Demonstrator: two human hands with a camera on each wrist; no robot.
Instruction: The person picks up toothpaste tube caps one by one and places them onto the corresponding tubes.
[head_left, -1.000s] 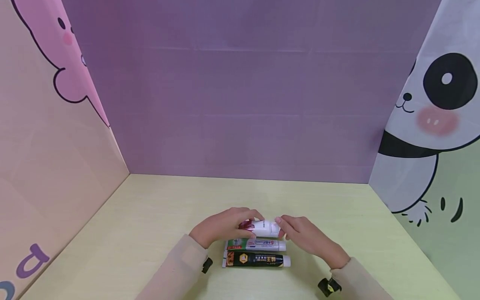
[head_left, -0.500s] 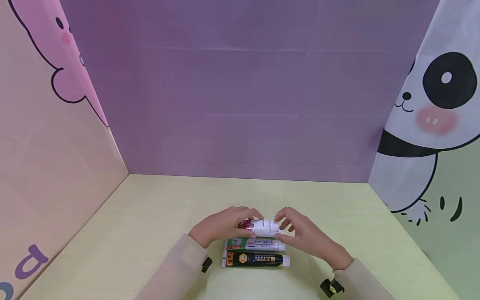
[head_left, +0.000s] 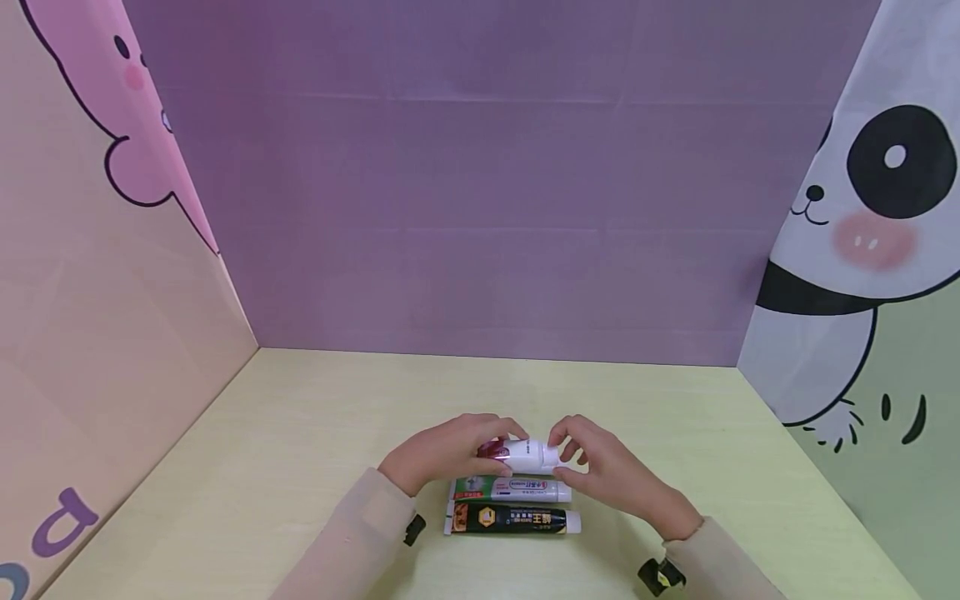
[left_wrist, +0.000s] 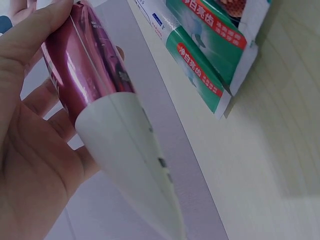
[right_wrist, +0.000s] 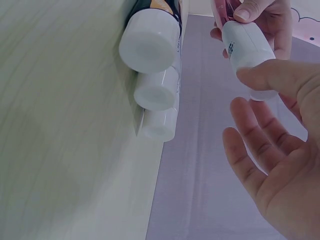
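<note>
My left hand (head_left: 453,450) grips a white toothpaste tube (head_left: 528,456) with a shiny dark red part, raised off the table. In the left wrist view the flat white tail of this tube (left_wrist: 125,145) points away from the palm. My right hand (head_left: 611,471) is at the cap end, thumb and index finger on either side of the white cap (right_wrist: 262,95). The other right fingers spread loosely in the right wrist view. Beneath lie a green-and-white toothpaste tube (head_left: 517,490) and a black toothpaste tube (head_left: 513,518), side by side with caps to the right.
A third lying tube shows by its white cap (right_wrist: 160,125) in the right wrist view; the held tube hides it from the head camera. The pale wooden table (head_left: 337,392) ends at a purple back wall (head_left: 487,208), with printed panels left and right.
My right hand has loosened its earlier close pinch at the tube's end; its fingers have spread and turned around the cap. The left hand and the lying tubes have stayed in place.
</note>
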